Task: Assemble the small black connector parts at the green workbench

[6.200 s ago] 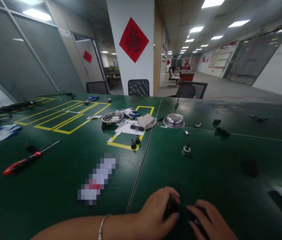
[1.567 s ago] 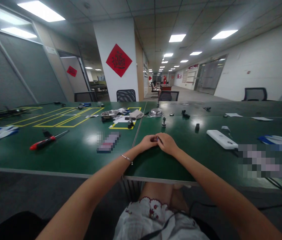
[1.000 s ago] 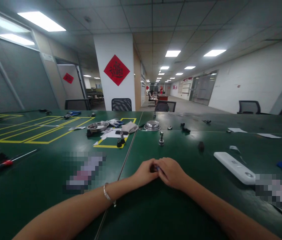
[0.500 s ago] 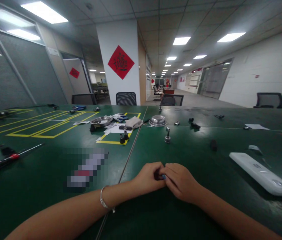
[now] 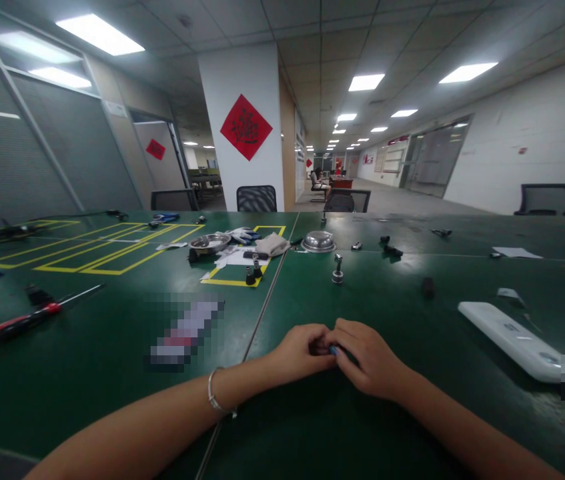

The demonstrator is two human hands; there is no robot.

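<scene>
Both my hands rest together on the green table (image 5: 112, 347) near its front edge. My left hand (image 5: 299, 352), with a silver bracelet on the wrist, is curled closed. My right hand (image 5: 369, 360) is closed too, its fingertips meeting the left hand's. Between them sits a small dark part (image 5: 323, 347), mostly hidden by the fingers; I cannot make out what it is.
A red-handled screwdriver (image 5: 17, 323) lies at the left, a white flat device (image 5: 509, 339) at the right. Farther back are two metal bowls (image 5: 318, 241), a small metal knob (image 5: 337, 270), cloths, gloves and small black parts. Office chairs stand behind the table.
My hands have stayed pressed together on the small part. The view shifted slightly, bringing the screwdriver more into sight.
</scene>
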